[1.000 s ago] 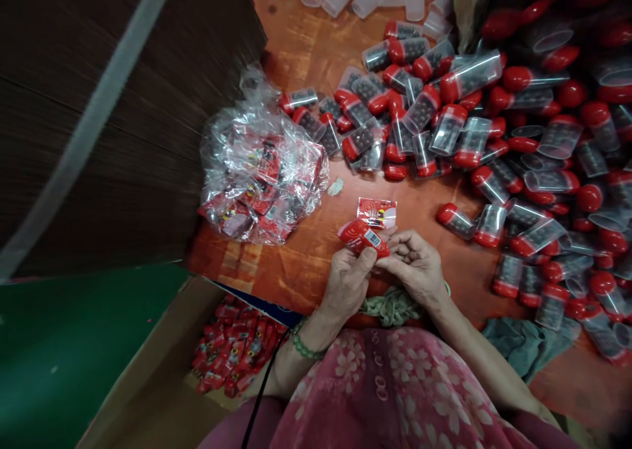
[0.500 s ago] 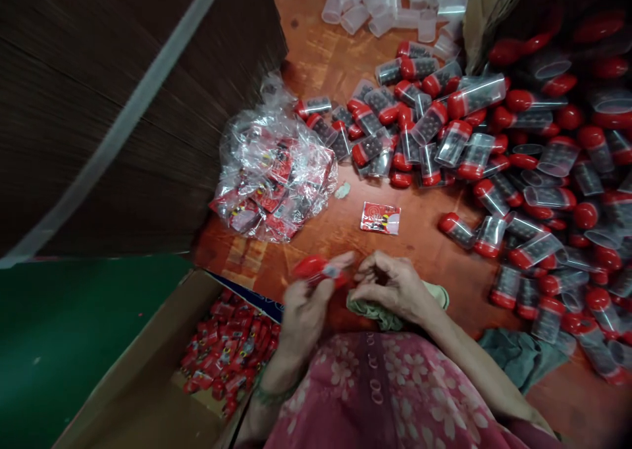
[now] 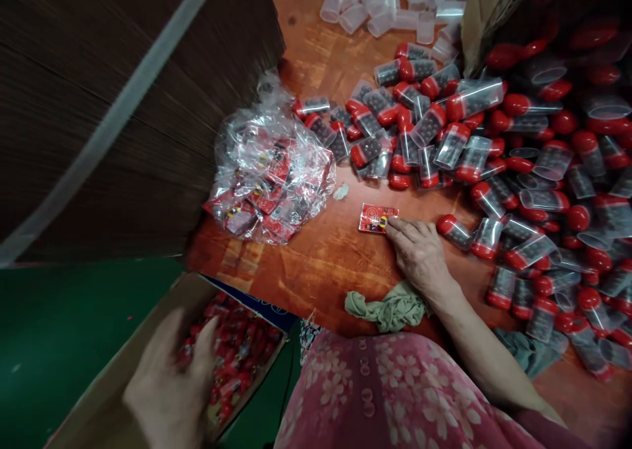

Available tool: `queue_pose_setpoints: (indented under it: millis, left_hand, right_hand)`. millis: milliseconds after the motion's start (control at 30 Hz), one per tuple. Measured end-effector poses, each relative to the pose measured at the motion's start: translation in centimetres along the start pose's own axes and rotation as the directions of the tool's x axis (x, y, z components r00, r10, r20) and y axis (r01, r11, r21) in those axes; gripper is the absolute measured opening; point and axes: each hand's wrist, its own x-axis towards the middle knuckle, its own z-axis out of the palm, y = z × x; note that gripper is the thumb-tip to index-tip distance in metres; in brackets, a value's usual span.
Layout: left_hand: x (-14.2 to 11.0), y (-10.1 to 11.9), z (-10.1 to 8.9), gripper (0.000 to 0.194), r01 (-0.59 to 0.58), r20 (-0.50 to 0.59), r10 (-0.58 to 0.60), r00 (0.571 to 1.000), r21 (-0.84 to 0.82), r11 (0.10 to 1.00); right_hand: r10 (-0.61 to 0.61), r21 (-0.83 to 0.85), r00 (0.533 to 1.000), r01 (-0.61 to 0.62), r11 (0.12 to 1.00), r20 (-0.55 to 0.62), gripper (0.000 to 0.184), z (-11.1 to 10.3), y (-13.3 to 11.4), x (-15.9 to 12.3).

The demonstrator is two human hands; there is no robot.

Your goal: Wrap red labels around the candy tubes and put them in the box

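Note:
My left hand (image 3: 170,386) hangs over the cardboard box (image 3: 99,403) at lower left, fingers spread and blurred by motion, with nothing visible in it. The box holds several red wrapped packs (image 3: 237,350). My right hand (image 3: 419,255) rests on the orange-brown table (image 3: 316,258), its fingertips touching a small flat red label (image 3: 378,218). A heap of clear capsules with red caps (image 3: 494,153) lies to the right of that hand.
A crumpled clear plastic bag with red labels (image 3: 271,179) sits left of centre. Empty clear tubes (image 3: 385,4) lie at the far edge. A green rag (image 3: 388,307) lies at the near table edge. A dark ribbed board (image 3: 123,106) fills the upper left.
My left hand carried the red wrapped pack left and down to the box and now shows nothing in it. My right hand reached forward onto the loose red label.

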Motion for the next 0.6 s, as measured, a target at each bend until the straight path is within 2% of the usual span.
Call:
queue_pose_setpoints:
  millis: [33, 67, 100, 133, 200, 267, 367, 467, 533, 600]
  left_hand:
    - [0.8, 2.9, 1.6, 0.054, -0.13, -0.048, 0.128, 0.991, -0.045, 0.99]
    - [1.6, 5.8, 3.3, 0.054, -0.287, -0.028, 0.286, 0.958, -0.12, 0.95]
    - [2.3, 8.7, 5.1, 0.055, -0.424, -0.02, 0.428, 0.904, -0.191, 0.885]
    - [2.9, 11.3, 6.9, 0.055, -0.563, -0.003, 0.582, 0.813, -0.26, 0.784]
    - [3.9, 15.4, 10.2, 0.051, -0.699, 0.017, 0.743, 0.669, -0.326, 0.636]
    - [4.4, 17.8, 12.8, 0.045, -0.75, 0.057, 0.806, 0.589, -0.331, 0.572]
    - [4.9, 18.8, 15.3, 0.039, -0.76, 0.101, 0.83, 0.548, -0.354, 0.545]
    - [5.2, 18.5, 16.1, 0.045, -0.773, 0.074, 0.856, 0.512, -0.395, 0.496]
    - [5.3, 18.4, 16.1, 0.042, -0.775, 0.032, 0.854, 0.519, -0.404, 0.486]
    - [5.3, 18.7, 15.9, 0.034, -0.762, 0.015, 0.83, 0.557, -0.389, 0.519]
  right_hand:
    - [-0.011, -0.002, 1.0, 0.011, 1.0, -0.018, 0.028, 0.0, 0.0, 0.0]
    - [-0.017, -0.001, 0.999, 0.017, 1.0, -0.034, 0.026, -0.1, 0.0, 0.0]
    - [-0.02, 0.003, 0.999, 0.02, 1.0, -0.048, 0.024, -0.1, -0.1, 0.1]
    - [-0.019, 0.008, 0.998, 0.02, 1.0, -0.057, 0.022, -0.1, -0.1, 0.1]
    - [-0.005, 0.026, 0.998, 0.007, 1.0, -0.055, 0.019, -0.1, -0.2, 0.3]
    - [0.029, 0.049, 0.999, -0.027, 0.998, -0.033, 0.018, -0.1, -0.3, 0.5]
    - [0.092, 0.095, 0.995, -0.095, 0.991, 0.031, 0.018, -0.6, -0.6, 0.8]
    - [0.119, 0.177, 0.986, -0.139, 0.974, 0.12, 0.018, -2.2, -0.5, 0.7]
    - [0.158, 0.187, 0.98, -0.179, 0.966, 0.124, 0.021, -3.7, 0.0, 0.2]
    - [0.233, 0.111, 0.97, -0.239, 0.965, 0.066, 0.024, -4.9, 0.9, -0.5]
